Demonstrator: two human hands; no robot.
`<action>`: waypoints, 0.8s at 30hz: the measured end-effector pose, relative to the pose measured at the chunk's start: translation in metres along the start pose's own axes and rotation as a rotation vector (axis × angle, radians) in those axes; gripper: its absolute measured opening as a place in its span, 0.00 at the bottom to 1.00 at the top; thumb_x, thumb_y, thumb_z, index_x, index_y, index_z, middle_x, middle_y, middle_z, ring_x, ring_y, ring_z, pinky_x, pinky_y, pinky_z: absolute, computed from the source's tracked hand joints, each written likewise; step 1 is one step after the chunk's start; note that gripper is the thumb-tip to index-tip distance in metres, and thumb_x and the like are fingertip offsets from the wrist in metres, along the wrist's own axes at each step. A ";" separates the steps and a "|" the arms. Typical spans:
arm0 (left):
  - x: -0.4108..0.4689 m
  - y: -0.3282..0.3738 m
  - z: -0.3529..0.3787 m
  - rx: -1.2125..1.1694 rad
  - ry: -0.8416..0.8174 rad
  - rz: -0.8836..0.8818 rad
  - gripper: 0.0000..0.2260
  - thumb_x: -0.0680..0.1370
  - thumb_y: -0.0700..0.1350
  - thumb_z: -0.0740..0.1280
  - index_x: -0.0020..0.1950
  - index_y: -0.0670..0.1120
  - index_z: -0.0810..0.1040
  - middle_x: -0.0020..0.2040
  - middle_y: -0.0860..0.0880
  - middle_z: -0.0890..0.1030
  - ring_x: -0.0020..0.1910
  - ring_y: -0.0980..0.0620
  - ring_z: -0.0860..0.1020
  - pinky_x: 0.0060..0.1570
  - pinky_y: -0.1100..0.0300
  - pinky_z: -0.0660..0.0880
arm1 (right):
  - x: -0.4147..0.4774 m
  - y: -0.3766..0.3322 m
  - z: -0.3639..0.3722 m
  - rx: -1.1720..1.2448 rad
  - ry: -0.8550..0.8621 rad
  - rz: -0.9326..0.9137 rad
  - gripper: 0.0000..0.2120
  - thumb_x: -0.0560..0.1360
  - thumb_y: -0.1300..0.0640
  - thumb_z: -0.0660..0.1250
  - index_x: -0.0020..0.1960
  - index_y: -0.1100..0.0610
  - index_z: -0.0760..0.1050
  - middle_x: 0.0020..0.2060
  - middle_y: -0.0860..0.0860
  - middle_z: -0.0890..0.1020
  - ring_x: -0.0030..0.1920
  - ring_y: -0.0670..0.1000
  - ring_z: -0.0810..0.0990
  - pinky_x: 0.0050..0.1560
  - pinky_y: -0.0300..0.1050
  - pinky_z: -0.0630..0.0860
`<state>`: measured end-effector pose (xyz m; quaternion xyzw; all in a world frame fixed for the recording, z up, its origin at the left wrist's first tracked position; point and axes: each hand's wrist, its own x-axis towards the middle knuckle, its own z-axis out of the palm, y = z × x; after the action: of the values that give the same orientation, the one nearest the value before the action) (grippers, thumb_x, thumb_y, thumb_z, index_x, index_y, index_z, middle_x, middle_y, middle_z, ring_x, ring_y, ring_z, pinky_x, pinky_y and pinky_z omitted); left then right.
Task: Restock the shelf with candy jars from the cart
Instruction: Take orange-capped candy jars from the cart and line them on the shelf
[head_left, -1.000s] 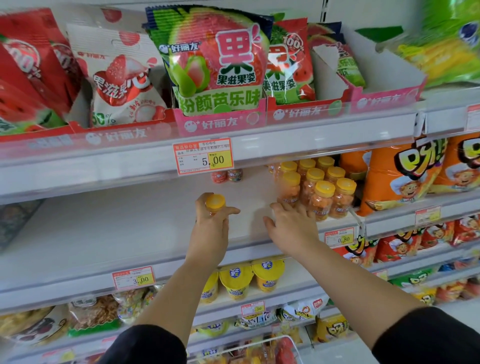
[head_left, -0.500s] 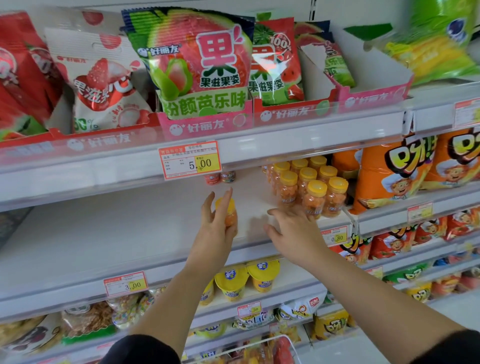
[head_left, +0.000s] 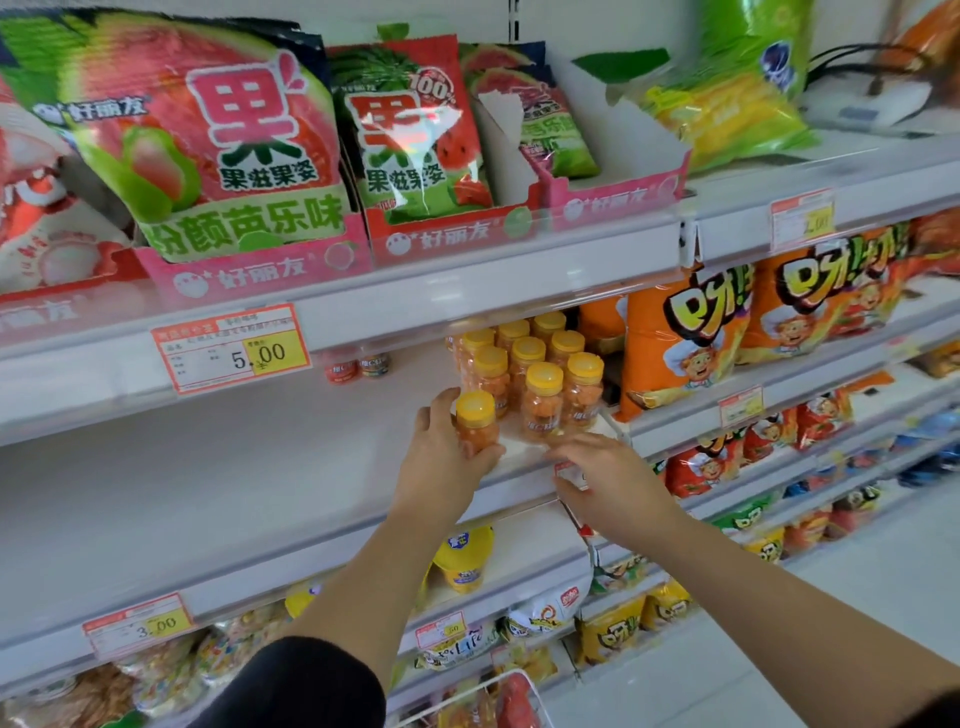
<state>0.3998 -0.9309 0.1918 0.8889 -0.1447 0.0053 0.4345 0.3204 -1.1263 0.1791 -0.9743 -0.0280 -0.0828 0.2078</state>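
Now the left hand (head_left: 447, 462) curls its fingers (head_left: 434, 415) round a jar (head_left: 475, 426) at the shelf (head_left: 208, 493). Other jars (head_left: 543, 374) stand just right of them. The right hand (head_left: 610, 480) hangs loose, holding nothing. Set it down straight, snug beside them.

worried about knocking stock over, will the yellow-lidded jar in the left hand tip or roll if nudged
Tall and narrow, the jar would probably tip if nudged. Its round body would likely roll once down. Undented in the left hand's grip, it is probably rigid.
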 end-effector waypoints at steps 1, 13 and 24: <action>0.001 0.001 0.002 0.009 -0.016 0.003 0.34 0.72 0.48 0.76 0.74 0.52 0.64 0.65 0.48 0.70 0.57 0.47 0.76 0.57 0.52 0.75 | 0.001 0.001 -0.002 0.011 -0.009 -0.006 0.13 0.76 0.54 0.67 0.59 0.53 0.81 0.57 0.47 0.81 0.57 0.50 0.79 0.57 0.51 0.76; 0.013 0.013 0.025 0.033 0.014 -0.048 0.29 0.70 0.48 0.78 0.68 0.47 0.70 0.59 0.48 0.76 0.54 0.48 0.77 0.53 0.51 0.77 | -0.001 0.007 -0.007 0.030 -0.075 -0.062 0.15 0.77 0.52 0.68 0.63 0.51 0.78 0.68 0.43 0.74 0.67 0.45 0.72 0.62 0.37 0.69; 0.013 0.016 0.031 -0.025 0.073 -0.056 0.30 0.72 0.46 0.76 0.70 0.48 0.67 0.64 0.48 0.75 0.54 0.51 0.75 0.52 0.57 0.74 | -0.002 0.007 -0.008 -0.008 -0.106 -0.086 0.16 0.78 0.51 0.66 0.65 0.50 0.77 0.73 0.41 0.68 0.70 0.45 0.69 0.63 0.41 0.70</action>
<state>0.4046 -0.9671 0.1869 0.8864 -0.1039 0.0238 0.4506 0.3175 -1.1363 0.1827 -0.9760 -0.0803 -0.0398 0.1982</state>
